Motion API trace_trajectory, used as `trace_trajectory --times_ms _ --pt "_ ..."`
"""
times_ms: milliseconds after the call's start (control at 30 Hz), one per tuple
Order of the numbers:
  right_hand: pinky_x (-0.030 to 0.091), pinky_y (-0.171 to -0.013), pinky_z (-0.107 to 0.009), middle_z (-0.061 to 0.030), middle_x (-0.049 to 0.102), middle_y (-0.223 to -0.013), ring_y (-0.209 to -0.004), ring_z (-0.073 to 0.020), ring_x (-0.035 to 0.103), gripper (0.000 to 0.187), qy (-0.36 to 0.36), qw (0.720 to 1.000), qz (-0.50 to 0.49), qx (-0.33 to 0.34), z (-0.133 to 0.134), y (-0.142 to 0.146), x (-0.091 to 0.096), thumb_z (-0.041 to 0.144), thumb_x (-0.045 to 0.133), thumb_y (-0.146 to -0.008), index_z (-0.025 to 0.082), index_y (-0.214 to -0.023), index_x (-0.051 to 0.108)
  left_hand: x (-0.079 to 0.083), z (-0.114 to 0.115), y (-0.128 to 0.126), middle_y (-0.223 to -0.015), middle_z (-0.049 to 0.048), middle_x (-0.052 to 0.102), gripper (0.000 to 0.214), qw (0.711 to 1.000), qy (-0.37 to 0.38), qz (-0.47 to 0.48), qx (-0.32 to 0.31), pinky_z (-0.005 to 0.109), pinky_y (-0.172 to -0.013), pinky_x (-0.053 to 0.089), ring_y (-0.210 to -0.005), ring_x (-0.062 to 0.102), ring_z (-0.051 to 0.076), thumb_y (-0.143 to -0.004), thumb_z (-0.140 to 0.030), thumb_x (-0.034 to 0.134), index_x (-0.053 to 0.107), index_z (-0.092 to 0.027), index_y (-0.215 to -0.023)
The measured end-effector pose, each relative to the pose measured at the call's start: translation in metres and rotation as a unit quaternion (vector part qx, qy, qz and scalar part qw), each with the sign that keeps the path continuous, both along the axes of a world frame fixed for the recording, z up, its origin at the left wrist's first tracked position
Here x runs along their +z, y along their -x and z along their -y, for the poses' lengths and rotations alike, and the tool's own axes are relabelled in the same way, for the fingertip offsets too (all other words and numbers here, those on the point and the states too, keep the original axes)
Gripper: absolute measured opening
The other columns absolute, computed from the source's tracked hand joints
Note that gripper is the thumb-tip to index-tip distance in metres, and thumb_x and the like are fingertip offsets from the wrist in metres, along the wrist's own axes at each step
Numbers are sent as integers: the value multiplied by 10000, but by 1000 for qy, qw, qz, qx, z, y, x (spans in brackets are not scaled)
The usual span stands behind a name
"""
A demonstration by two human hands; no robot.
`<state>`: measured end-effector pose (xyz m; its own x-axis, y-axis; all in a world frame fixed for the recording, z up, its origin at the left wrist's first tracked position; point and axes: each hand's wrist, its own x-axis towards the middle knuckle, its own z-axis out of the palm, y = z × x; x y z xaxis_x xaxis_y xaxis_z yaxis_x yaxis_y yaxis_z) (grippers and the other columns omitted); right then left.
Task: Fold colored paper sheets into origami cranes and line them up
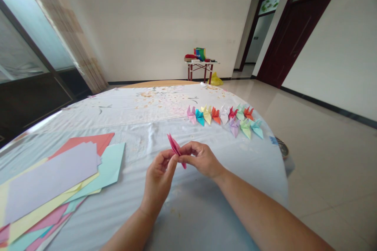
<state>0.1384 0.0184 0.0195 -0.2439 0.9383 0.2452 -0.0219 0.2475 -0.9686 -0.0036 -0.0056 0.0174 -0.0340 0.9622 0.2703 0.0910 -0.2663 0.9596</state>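
Between my two hands, above the near middle of the table, is a folded piece of pink paper [173, 144], narrow and pointed, with several layers showing at its upper end. My left hand [161, 170] pinches it from the left between thumb and fingers. From the right, my right hand [202, 158] grips the same paper with thumb and index finger. The fingertips of both hands nearly meet and hide its middle. Its lower tip sticks out below my right thumb.
Several folded paper cranes [216, 116] in many colours stand in two rows at the right of the cloth-covered round table [132, 125]. Loose coloured paper sheets [55, 182] lie piled at the left. Farther back, a small side table [203, 62] stands by the wall, beside a yellow bag [216, 79].
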Motion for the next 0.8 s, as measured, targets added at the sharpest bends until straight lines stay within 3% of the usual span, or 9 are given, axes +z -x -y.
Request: trace_trajectory --times_ms 333,500,800 --pt "464 -686 -267 -18 654 -774 -696 -128 586 253 3 1000 -5 14 -2 -2 -1 355 673 -687 152 -831 629 0 0 2 -794 26 671 190 998 -17 -54 29 279 -721 487 -742 615 155 -789 -335 524 579 -161 -842" --pt "461 -676 -259 -13 654 -771 -690 -123 577 263 -12 1000 -2 6 0 -1 1 351 707 -646 154 -801 628 -1 0 3 -794 19 664 168 996 -33 -76 27 259 -719 477 -735 608 139 -795 -315 528 588 -163 -836" --pt "471 -692 -274 -32 672 -804 -723 -147 608 270 26 999 -27 38 -3 -5 -3 356 672 -679 147 -850 657 -6 -2 4 -791 18 642 136 994 -58 -89 26 260 -714 470 -740 597 141 -794 -290 535 592 -172 -832"
